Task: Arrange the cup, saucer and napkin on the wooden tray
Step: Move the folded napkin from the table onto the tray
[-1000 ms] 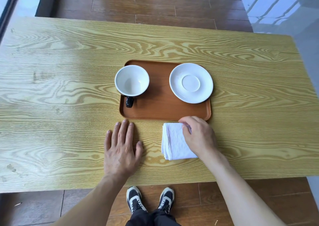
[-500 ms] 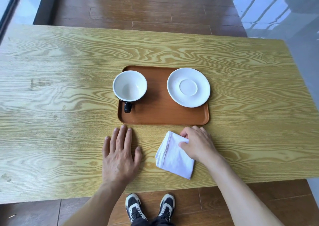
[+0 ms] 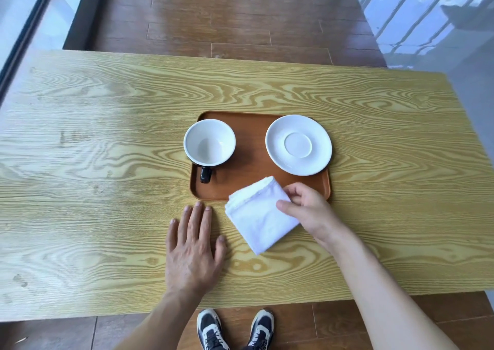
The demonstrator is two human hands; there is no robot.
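A brown wooden tray (image 3: 248, 168) lies in the middle of the table. On its left part stands a cup (image 3: 209, 142), white inside and black outside, with its black handle toward me. A white saucer (image 3: 298, 144) sits on the tray's right part and overhangs the right rim. My right hand (image 3: 310, 210) pinches the right side of a folded white napkin (image 3: 258, 216), which hangs tilted over the tray's near edge. My left hand (image 3: 192, 245) lies flat on the table, fingers spread, just in front of the tray's near left corner.
The tray rests on a long light wood-grain table (image 3: 107, 162). Brown floorboards lie beyond the far edge, with glass panels at the left and right. My shoes (image 3: 235, 328) show below the table's near edge.
My right hand gripped the napkin, lifted and turned it, and carried it from the table up over the tray's near edge. My left hand stayed flat on the table.
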